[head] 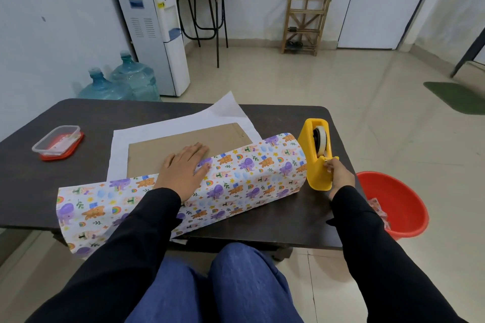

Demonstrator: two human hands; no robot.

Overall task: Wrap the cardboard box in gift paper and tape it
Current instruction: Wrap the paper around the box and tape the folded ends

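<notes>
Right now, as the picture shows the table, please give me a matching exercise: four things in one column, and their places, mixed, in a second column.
1 tape dispenser
2 plastic container
3 basin
4 cardboard box

a on the floor, right of the table
b half under the gift paper
c in the right hand
d on a red lid

Pairs: 1-c, 2-d, 3-a, 4-b

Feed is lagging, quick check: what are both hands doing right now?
Left hand: open, pressing the gift paper on the cardboard box.
Right hand: gripping the yellow tape dispenser.
</notes>
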